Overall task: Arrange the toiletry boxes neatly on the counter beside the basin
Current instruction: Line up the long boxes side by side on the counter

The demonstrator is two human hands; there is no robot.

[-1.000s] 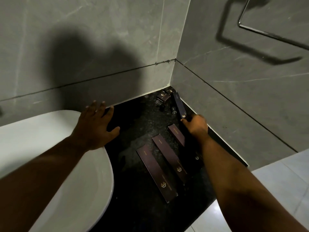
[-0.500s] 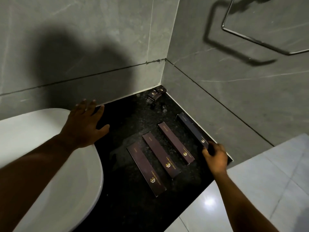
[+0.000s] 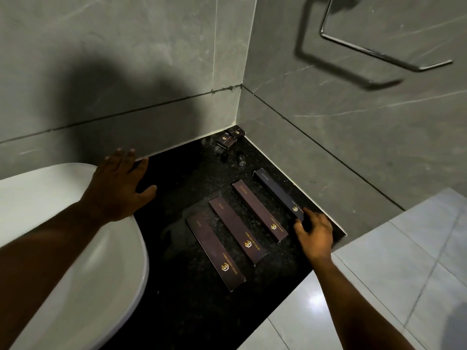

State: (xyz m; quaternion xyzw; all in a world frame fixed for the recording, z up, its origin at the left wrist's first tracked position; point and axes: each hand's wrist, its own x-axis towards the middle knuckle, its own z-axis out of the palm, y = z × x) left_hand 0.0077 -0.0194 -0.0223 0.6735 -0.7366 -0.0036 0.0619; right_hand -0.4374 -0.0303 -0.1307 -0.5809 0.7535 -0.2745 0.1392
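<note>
Four long boxes flat on the bench, parallel, slanted, stepped from the front edge toward the right wall edge: first box (image 3: 215,251) nearest the basin side, second box (image 3: 237,229), third box (image 3: 259,210), fourth box (image 3: 278,193) bluish and closest to the right edge. Even gaps between them, none touching; logos all at the near ends, so likely laid for reading from the front. Fourth box runs almost along the wall edge, probably using that edge as a guide line.

Right hand (image 3: 314,233) at the near end of the fourth box, fingers loosely curled with tips at or on that end; contact likely, firm grasp not confirmed. Judged a final nudge into line rather than a lift.

Left hand (image 3: 117,188) spread flat, palm down, empty, across the basin (image 3: 75,248) rim and the bench (image 3: 177,311) left edge. Probably a brace while leaning.

Two small boxes (image 3: 228,138) at the back right corner, crooked, one overlapping the other. Small bottles (image 3: 241,160) just in front, too dim to count. Corner group not yet tidy; row nearly done.

Towel ring (image 3: 379,49) on right wall, unused.
</note>
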